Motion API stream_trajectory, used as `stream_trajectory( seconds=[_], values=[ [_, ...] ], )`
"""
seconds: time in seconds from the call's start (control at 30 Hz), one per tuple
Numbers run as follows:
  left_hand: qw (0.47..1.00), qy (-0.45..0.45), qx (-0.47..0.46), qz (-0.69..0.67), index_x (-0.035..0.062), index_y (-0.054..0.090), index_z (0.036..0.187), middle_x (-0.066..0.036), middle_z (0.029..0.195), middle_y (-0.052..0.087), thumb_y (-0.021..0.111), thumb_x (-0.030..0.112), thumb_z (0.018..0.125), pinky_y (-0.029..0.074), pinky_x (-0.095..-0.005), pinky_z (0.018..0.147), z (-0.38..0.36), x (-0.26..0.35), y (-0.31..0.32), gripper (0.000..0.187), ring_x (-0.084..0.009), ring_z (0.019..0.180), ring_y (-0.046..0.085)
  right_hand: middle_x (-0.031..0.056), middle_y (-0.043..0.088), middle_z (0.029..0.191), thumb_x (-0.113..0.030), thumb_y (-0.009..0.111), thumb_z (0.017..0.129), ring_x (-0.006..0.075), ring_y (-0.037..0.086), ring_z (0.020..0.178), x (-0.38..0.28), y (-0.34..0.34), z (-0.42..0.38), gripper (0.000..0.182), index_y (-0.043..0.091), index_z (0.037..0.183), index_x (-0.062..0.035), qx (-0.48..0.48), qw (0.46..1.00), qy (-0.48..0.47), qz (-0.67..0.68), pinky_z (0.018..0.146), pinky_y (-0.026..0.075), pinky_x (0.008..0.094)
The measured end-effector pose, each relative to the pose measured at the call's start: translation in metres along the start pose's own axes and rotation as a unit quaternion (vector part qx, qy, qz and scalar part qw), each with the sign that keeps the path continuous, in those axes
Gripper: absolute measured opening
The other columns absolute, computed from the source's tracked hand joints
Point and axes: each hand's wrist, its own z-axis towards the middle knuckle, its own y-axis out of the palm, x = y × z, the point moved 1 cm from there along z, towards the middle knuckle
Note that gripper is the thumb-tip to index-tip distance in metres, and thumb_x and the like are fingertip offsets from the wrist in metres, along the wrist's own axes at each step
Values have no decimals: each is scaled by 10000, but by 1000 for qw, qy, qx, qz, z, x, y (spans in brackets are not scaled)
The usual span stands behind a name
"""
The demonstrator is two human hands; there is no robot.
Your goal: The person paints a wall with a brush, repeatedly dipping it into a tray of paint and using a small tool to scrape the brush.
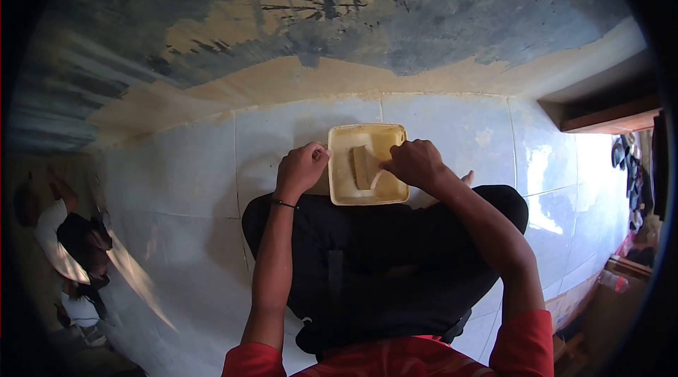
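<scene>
Holding: the wearer's right hand (413, 162), clamped on the narrow end of a wide, flat brush (367, 168), comes in over the right side of the tub.
Tub: a square, yellowish tub (346, 200) with rounded corners, pale wet-looking matter inside; it is the landmark for the rest.
Brush: lying within the tub's walls, bristle edge toward the tub's left side, handle toward its right.
Left hand: the left hand (304, 166) is at the tub's left rim, fingers curled in and drawn together; whether it touches the rim cannot be told.
Wrist: a dark cord (284, 203) circles the left one.
Legs: folded in black trousers (395, 250), just on the near side of the tub.
Floor: pale tiled floor (282, 122) around the tub.
Wall: beyond the tub, a wall (452, 16) with patchy grey-blue paint and a bare tan band along its foot.
Far left of the tub: a person in a white top (60, 236), well apart.
Far right of the tub: a wooden ledge (614, 119).
</scene>
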Motion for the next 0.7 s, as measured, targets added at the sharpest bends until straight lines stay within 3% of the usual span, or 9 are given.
stream_trajectory(
  seconds=[0.17,0.23,0.43,0.47,0.53,0.57,0.63,0.7],
  values=[
    [1000,-17,-18,-3,56,651,944,-118,885,685,593,333,857,504,-355,742,3,0,2,297,-267,869,659,135,654,661,-444,577,840,291,664,649,6,4,6,424,670,720,-48,-4,1000,-8,15,595,520,385],
    [1000,20,-4,-12,45,647,945,-121,872,685,588,335,863,506,-345,704,4,-4,3,307,-253,785,672,135,644,638,-458,569,841,296,660,641,9,6,8,435,671,736,-48,4,1000,-19,10,595,519,387],
    [999,17,-6,-39,38,641,957,-124,839,683,588,338,865,498,-321,620,3,-6,3,318,-211,577,654,157,647,686,-499,534,849,320,653,661,12,0,12,499,668,764,-26,-21,999,-25,32,627,524,410],
    [999,16,-4,-39,38,641,957,-124,839,683,588,338,865,498,-321,620,3,-6,2,318,-211,577,654,157,647,686,-499,534,849,320,653,661,12,0,12,499,668,764,-26,-21,999,-27,31,627,524,410],
    [998,-20,-20,-49,73,650,910,-88,864,688,576,364,854,507,-364,720,2,-5,1,305,-259,837,663,164,650,715,-506,530,847,328,650,668,14,0,12,513,669,783,-15,-22,998,-38,53,634,524,416],
    [998,-20,-18,-49,73,650,910,-88,864,688,576,364,854,507,-364,720,2,-6,1,305,-259,837,663,164,650,715,-506,530,847,328,650,668,14,0,11,513,669,783,-15,-21,998,-39,52,634,524,416],
    [999,16,-5,-50,35,642,953,-124,839,683,590,333,861,495,-317,620,2,-9,2,316,-210,586,655,163,646,699,-507,543,837,330,648,668,13,-8,9,507,673,776,-20,-16,997,-36,59,643,520,416],
    [999,13,-6,-49,33,641,955,-125,839,682,588,334,861,495,-318,623,2,-10,2,320,-209,590,656,159,643,682,-507,551,832,326,648,669,11,-19,6,503,674,762,-24,-14,998,-32,49,649,519,416]
  ],
)
